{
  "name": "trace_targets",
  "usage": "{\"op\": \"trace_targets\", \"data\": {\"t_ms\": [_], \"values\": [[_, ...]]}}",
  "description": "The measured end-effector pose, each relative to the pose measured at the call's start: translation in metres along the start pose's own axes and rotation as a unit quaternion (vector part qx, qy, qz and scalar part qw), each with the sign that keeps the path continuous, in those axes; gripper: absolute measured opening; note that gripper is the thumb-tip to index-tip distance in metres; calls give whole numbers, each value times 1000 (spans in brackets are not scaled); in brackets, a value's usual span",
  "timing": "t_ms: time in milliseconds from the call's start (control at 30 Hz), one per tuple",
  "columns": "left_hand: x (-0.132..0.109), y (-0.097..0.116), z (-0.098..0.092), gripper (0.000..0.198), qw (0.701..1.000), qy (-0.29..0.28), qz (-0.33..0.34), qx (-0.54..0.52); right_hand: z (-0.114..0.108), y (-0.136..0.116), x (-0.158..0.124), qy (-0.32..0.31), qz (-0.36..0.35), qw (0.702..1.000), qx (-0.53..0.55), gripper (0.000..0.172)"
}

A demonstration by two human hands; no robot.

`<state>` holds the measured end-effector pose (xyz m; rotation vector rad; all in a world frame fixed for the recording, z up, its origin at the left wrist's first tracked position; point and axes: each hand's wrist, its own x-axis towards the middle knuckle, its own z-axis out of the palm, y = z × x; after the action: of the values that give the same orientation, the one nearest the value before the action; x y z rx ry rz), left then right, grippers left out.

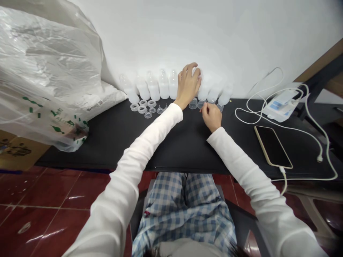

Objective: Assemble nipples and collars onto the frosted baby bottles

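Note:
Baby bottles (153, 87) with frosted bodies and clear domed tops stand in a row along the wall. My left hand (188, 85) reaches over the row, its fingers curved around the top of one bottle (199, 73), which it partly hides. In front of the right-hand bottles sit several clear plastic cups (193, 104). My right hand (211, 116) is closed beside these cups, fingers curled in; what they hold, if anything, is hidden. Left of my left wrist lie clear rings (142, 109) and clear nipples (160, 110).
A large white plastic bag (53, 53) fills the left, above a cardboard box (21, 150). To the right, a phone (273, 146) on a charging cable lies near a white power strip (281, 106) with looping cords. The black table (112, 139) meets the wall (214, 32).

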<state>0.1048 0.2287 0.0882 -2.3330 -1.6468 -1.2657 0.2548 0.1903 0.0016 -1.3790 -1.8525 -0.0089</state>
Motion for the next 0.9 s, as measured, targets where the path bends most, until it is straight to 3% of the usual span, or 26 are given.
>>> {"op": "trace_targets", "data": {"t_ms": [133, 267, 333, 500, 767, 900], "values": [[-34, -9, -26, 20, 998, 21, 54, -9, 1, -1, -1, -10, 5, 1000, -2, 63], [-68, -40, -22, 36, 994, -26, 101, -35, 3, -1, -2, -32, 14, 999, -4, 60], [-77, -51, -17, 41, 995, -36, 87, -47, 4, -1, -2, -28, 11, 1000, 2, 60], [-76, -56, -12, 41, 997, -47, 11, -53, 4, 0, -3, -26, 9, 1000, -2, 63], [-81, -62, -23, 55, 994, -46, 5, -100, 4, -1, -2, -24, 2, 1000, 8, 66], [-92, -88, -42, 33, 998, 16, -39, -45, 3, -3, -3, -37, 7, 999, 5, 64]]}}
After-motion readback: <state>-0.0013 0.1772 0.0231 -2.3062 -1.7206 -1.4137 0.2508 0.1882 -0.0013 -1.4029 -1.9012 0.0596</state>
